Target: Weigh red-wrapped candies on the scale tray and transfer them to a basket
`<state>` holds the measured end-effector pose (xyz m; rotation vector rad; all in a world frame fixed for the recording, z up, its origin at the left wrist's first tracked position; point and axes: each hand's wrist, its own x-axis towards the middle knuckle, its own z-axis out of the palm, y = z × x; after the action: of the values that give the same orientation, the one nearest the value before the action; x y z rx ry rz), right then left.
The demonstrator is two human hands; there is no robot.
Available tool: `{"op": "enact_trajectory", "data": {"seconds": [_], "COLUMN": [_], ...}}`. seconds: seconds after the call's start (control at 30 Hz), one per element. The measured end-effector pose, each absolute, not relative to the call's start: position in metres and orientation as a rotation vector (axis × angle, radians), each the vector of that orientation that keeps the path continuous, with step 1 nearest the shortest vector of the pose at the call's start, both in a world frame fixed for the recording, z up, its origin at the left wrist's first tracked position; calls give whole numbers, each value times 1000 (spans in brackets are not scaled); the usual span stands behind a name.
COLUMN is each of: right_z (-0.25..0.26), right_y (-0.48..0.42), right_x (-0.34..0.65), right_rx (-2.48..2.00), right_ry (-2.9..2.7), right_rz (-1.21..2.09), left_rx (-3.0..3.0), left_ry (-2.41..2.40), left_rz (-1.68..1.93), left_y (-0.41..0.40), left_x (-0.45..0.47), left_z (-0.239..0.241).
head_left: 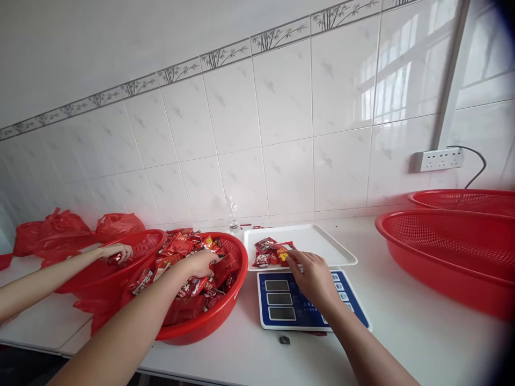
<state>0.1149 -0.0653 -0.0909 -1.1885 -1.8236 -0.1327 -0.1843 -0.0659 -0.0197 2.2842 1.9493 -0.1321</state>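
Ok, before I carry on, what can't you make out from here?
All in the head view:
Left hand: its grip is hidden among the red packets.
Scale keys: partly covered by the right hand.
Scale displays: any digits are too faint or small to read.
Nearer right-side basket: far end cut off by the picture's right edge.
Red bags: contents hidden by the plastic.

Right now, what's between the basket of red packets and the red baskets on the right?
The head view shows a scale, its white tray holding red packets, your right hand, and a small dark object in front.
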Motion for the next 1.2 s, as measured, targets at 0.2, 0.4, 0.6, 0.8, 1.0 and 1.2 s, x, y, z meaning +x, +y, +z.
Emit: {"op": "enact_trajectory", "data": {"seconds": [0.2,0.4,0.6,0.8,1.0,1.2], "right_z": [-89,-70,-43,-41,-48,-46], "right_y": [-67,-57,-32,-18,-20,-11], "right_x": [114,107,82,68,69,71], "right_rx": [-1181,-1353,-1426,-1431,-1448,-1464], "right_ry": [-1837,-2005,-2369,-2528,-2379,-2234], "right_rz": [-142,-9,204,325,173,84], "left_rx": [2290,2266,2205,2210,2207,2196], "left_ry": [1885,1800,1713,1614,1627,1629], "left_rz": [21,319,417,507,526,517], "left_y": [-68,-75,-74,-67,-71,-75], "left_x": [-184,-188,-192,-204,-201,-196], "left_z": [-18,-8,-9,-16,-11,-6]}}
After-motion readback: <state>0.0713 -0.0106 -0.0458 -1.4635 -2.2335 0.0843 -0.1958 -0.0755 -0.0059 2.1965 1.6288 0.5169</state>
